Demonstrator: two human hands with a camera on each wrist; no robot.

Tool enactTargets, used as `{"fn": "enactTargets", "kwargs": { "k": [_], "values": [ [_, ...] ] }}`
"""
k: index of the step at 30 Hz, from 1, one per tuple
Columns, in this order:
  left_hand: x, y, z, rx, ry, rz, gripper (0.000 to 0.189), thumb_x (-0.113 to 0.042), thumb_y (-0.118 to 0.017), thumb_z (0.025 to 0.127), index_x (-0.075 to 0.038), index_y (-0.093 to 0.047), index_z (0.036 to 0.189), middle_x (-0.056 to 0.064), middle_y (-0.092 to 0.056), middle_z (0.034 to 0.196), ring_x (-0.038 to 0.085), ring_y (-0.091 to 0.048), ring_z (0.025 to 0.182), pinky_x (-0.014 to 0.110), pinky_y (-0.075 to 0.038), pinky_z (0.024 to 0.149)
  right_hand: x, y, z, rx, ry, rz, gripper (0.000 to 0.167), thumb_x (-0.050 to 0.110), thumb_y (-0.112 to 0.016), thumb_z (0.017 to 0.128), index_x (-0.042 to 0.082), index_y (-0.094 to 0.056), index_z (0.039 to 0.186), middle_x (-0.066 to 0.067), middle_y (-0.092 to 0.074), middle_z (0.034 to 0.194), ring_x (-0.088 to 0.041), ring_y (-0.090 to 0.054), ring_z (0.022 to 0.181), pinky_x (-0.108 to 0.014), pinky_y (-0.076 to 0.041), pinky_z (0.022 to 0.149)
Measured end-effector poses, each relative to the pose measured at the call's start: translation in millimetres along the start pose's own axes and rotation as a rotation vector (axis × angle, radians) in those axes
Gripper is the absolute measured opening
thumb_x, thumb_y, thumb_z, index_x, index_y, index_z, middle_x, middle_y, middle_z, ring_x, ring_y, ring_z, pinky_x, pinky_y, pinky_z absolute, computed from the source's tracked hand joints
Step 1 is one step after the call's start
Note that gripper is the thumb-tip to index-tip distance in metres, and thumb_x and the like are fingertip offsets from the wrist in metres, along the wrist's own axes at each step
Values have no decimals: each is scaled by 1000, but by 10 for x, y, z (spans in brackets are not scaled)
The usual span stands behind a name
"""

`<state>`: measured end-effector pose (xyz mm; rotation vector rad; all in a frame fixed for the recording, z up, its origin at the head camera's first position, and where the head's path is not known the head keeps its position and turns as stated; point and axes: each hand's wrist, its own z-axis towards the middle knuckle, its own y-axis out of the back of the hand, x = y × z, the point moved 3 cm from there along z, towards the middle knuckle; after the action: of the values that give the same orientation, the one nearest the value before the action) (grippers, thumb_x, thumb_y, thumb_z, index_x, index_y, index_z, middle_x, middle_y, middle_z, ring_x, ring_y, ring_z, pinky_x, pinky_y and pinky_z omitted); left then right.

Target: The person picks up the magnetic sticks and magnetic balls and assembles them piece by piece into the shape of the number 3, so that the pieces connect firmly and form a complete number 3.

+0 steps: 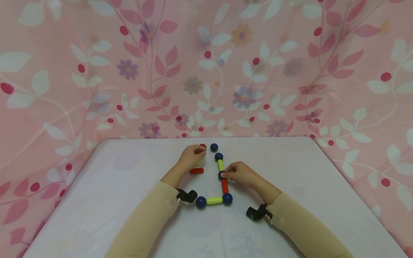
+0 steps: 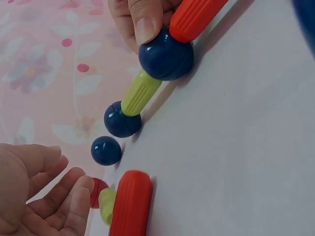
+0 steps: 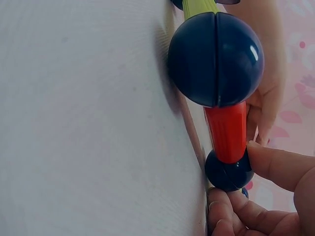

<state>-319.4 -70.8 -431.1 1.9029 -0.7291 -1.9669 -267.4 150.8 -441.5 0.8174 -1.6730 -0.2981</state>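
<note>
My right hand (image 1: 241, 173) pinches a blue ball (image 2: 166, 55) between thumb and fingers. This ball joins a red ribbed rod (image 1: 224, 186) to a yellow-green rod (image 1: 221, 165) with another blue ball (image 1: 218, 156) at its far end. Nearer me, the red rod meets a corner ball (image 1: 227, 199), from which a second yellow-green rod (image 1: 214, 200) runs left to an end ball (image 1: 201, 202). My left hand (image 1: 191, 157) holds nothing visible, its fingers loosely bent. Beside it are a red ball (image 2: 98, 192), a loose yellow-green rod (image 2: 107, 205) and a loose red rod (image 1: 196, 171).
One separate blue ball (image 1: 214, 147) lies just beyond the chain, close to the far edge of the white-covered table (image 1: 129, 200). Behind the table hangs a pink floral cloth (image 1: 206, 71). Each wrist wears a small black camera (image 1: 257, 213).
</note>
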Motion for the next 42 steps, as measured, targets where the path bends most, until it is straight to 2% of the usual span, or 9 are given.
{"fn": "enactTargets", "kwargs": {
  "k": [4,10,20,26,32,38,42],
  "values": [
    [39,68,-35,-12,1,-16,22,-24,-66,98,-14,-73,116,6,-67,118,25,-58,110,40,-47,101,-13,-2,6,1,-4,-1,26,30,-77,90,7,-71,101,-3,-62,82,-18,-53,73,-28,-42,62],
    [131,137,-50,-21,7,-44,24,-21,-68,96,-8,-71,116,8,-68,113,25,-60,106,39,-50,96,-17,0,9,2,-5,2,28,31,-77,90,7,-71,101,-3,-63,83,-18,-53,75,-28,-43,63],
    [270,86,-50,4,84,-61,34,-19,-72,93,-5,-66,123,11,-65,119,27,-58,108,41,-47,98,-11,1,1,0,-4,-7,28,32,-76,90,7,-71,101,-3,-62,83,-18,-53,75,-28,-43,63],
    [311,30,-35,1,94,-26,37,-20,-76,89,-6,-66,122,9,-64,113,25,-56,103,38,-49,93,-5,6,2,-1,-2,-13,28,32,-76,90,7,-71,101,-3,-63,83,-18,-53,75,-28,-43,63],
    [318,-28,-34,-19,85,56,41,-21,-78,87,-9,-68,124,8,-65,115,26,-56,107,39,-47,96,-10,1,6,-4,7,-2,26,30,-76,90,6,-71,100,-2,-62,82,-17,-53,74,-27,-42,63],
    [291,-40,-51,-49,48,88,33,-16,-77,87,-7,-71,118,6,-66,105,23,-58,100,38,-48,92,-28,-5,15,-1,0,12,27,31,-77,89,7,-70,99,-3,-60,81,-17,-51,73,-28,-40,61],
    [289,-31,-66,-49,52,86,29,-14,-76,87,-7,-73,116,6,-67,104,22,-59,98,37,-49,91,-30,-8,11,-1,-6,8,28,32,-77,89,7,-70,100,-3,-61,82,-18,-52,74,-28,-41,62]
  ]
}}
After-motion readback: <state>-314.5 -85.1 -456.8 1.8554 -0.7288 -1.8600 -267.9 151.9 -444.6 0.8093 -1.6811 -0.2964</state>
